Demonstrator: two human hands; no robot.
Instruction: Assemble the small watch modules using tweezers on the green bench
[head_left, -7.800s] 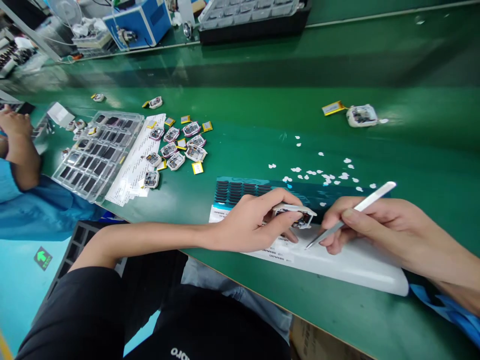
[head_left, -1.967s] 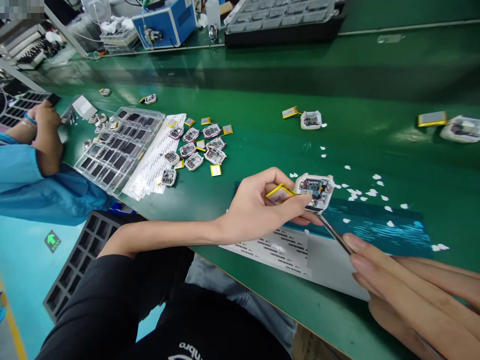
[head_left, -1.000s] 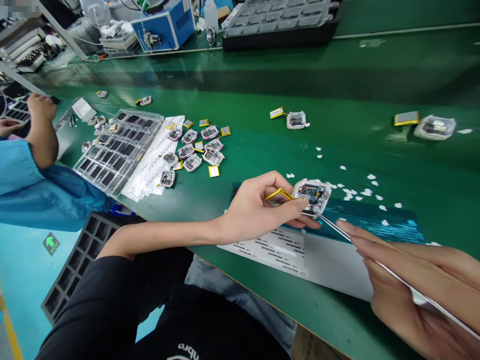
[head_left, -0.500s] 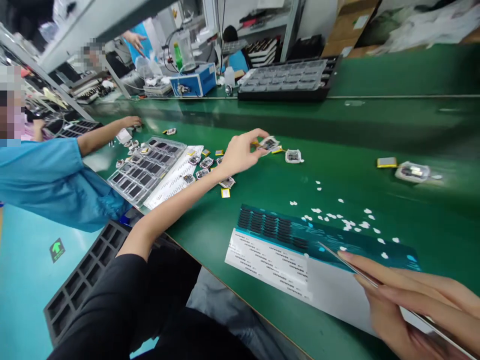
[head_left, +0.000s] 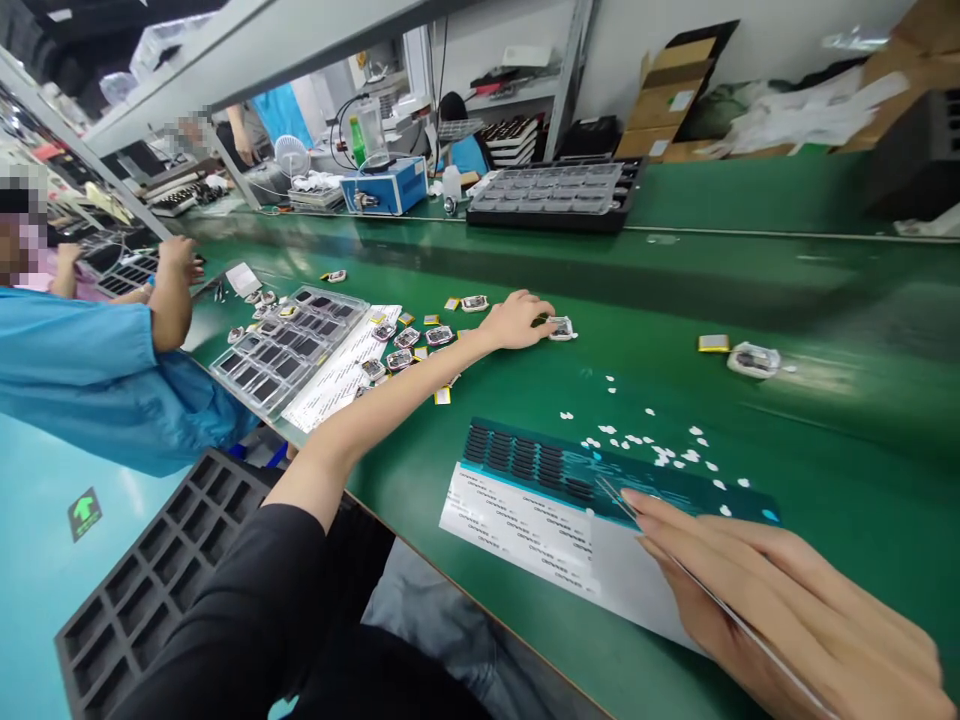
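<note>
My left hand (head_left: 517,322) is stretched out over the green bench, its fingers closed on the left edge of a small white-rimmed electronic housing (head_left: 561,328). Part of that housing is hidden behind the fingers. Metal tweezers (head_left: 724,605) lie in the grip of my right hand (head_left: 795,600). Their tips point at a teal sheet (head_left: 675,483) that carries rows of black strips (head_left: 517,452). Below it, joined or overlapping, is white printed backing paper (head_left: 517,515). Small white scraps (head_left: 664,452) are scattered behind the sheet.
Several housings with yellow-edged batteries (head_left: 439,336) lie left of my left hand, beside a clear tray (head_left: 300,330). One more housing (head_left: 754,360) sits at the right. A co-worker in a blue sleeve (head_left: 82,330) works at the left. A black compartment tray (head_left: 161,570) is below the bench edge.
My left hand has let go of one housing, which now lies with the others to the left, and has come down onto another. My right hand still holds the tweezers; the view has shifted.
</note>
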